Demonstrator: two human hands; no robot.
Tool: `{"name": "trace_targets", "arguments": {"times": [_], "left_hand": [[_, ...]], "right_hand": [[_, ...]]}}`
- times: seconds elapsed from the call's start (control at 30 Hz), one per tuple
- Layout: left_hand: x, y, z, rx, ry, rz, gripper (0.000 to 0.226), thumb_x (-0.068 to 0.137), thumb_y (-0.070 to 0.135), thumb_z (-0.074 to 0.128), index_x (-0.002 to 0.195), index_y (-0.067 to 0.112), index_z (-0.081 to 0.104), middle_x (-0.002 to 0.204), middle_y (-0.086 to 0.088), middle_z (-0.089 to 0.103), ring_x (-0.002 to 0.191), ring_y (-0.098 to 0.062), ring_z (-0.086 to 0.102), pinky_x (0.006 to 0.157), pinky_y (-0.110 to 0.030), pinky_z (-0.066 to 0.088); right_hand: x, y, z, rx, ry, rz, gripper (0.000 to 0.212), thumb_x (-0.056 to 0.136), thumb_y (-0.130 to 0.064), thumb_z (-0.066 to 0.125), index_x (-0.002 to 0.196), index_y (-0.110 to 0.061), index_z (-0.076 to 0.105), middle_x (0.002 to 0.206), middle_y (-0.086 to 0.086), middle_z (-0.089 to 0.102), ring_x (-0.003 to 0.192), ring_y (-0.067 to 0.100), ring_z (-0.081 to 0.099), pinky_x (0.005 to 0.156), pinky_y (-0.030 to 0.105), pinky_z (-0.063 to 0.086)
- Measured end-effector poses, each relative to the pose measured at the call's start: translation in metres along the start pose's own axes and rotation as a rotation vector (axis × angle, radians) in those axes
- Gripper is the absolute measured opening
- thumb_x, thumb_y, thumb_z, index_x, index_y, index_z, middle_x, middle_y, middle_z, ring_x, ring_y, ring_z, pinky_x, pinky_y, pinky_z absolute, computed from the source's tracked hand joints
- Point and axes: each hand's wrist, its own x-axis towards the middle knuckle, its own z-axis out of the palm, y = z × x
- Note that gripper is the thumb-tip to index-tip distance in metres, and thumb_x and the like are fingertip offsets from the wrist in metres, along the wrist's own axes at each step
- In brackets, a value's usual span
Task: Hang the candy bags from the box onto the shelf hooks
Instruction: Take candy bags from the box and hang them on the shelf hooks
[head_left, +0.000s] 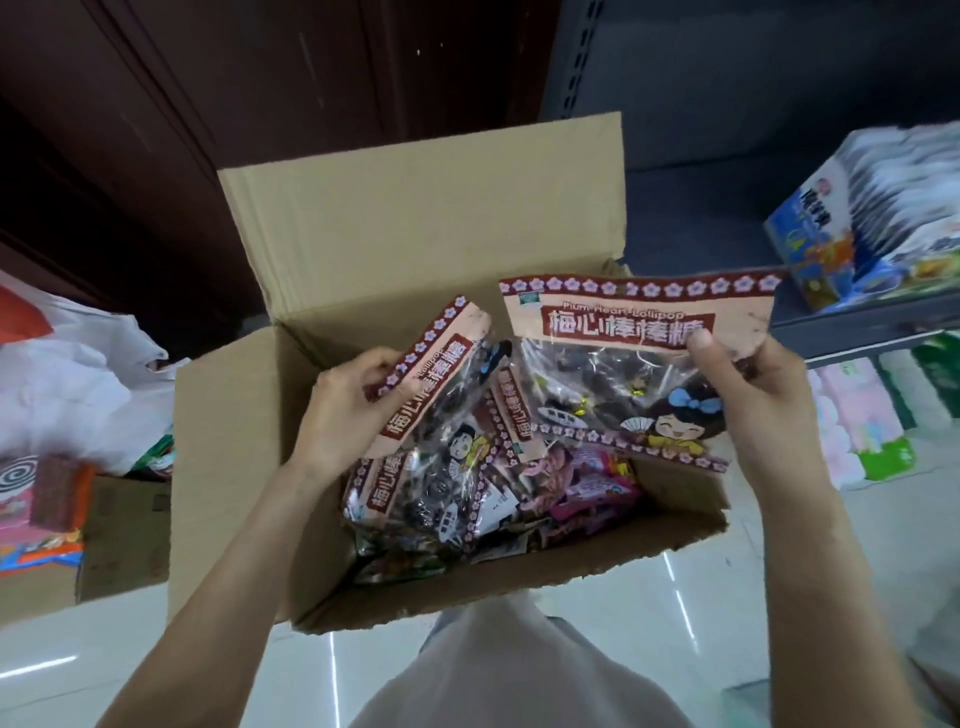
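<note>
Candy bags are filling the open cardboard box (234, 441) in the middle of the frame, and we are holding two of them above it. Our right hand (748, 395) is pinching the upper right corner of one lollipop bag (618, 374), thumb pressing on the printed header, so the bag is hanging face-on over the right half of the box, with its cartoon girl showing at the lower right. Our left hand (345, 410) is curling its fingers around the header edge of a second lollipop bag (436, 379), which is tilting diagonally over the left half of the box. Beneath them more bags (415, 499) are lying jumbled in the box, with pink wrappers (597, 488) toward the right. The box's back flap is standing upright toward the top of the frame. At the right edge a shelf (831, 322) is carrying a blue carton (810, 244). At the left edge a white plastic bag (67, 384) is sitting on the floor beside a smaller box (124, 525).
</note>
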Motion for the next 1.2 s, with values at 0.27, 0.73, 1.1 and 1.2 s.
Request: {"name": "trace_targets", "arguments": {"times": [0.27,0.73,1.1,1.2], "left_hand": [[-0.014,0.145,-0.005,0.024,-0.121,0.366,0.013,0.085,0.035,0.059,0.095,0.042,0.064,0.092,0.028,0.070,0.084,0.003,0.069,0.068,-0.017,0.055],[-0.022,0.349,0.262,0.440,-0.293,0.662,0.039,0.069,0.073,0.063,0.083,0.036,0.067,0.072,0.027,0.067,0.069,0.007,0.062,0.067,-0.028,0.050],[0.036,0.437,0.460,-0.368,-0.310,0.504,0.013,0.084,0.009,0.067,0.083,0.022,0.068,0.076,0.020,0.072,0.073,0.007,0.065,0.067,-0.009,0.047],[0.059,0.477,0.509,-0.593,-0.252,0.428,0.010,0.091,0.016,0.059,0.086,0.021,0.066,0.075,0.015,0.073,0.072,0.002,0.067,0.063,-0.012,0.049]], "right_hand": [[0.000,-0.018,-0.042,0.043,-0.219,-0.284,0.028,0.074,-0.022,0.071,0.100,-0.027,0.061,0.089,-0.024,0.071,0.084,-0.006,0.066,0.073,0.009,0.047],[-0.016,0.032,-0.346,-0.171,0.115,-0.445,0.010,0.080,-0.033,0.069,0.090,-0.035,0.066,0.081,-0.023,0.071,0.070,0.000,0.065,0.062,0.016,0.047],[0.046,0.083,-0.534,0.036,0.456,-0.358,0.013,0.080,-0.028,0.068,0.093,-0.023,0.068,0.086,-0.019,0.074,0.080,-0.001,0.067,0.073,0.015,0.050],[0.083,0.093,-0.572,-0.004,0.471,-0.360,0.014,0.081,-0.033,0.071,0.092,-0.025,0.069,0.091,-0.010,0.075,0.085,0.010,0.070,0.077,0.027,0.055]]}}
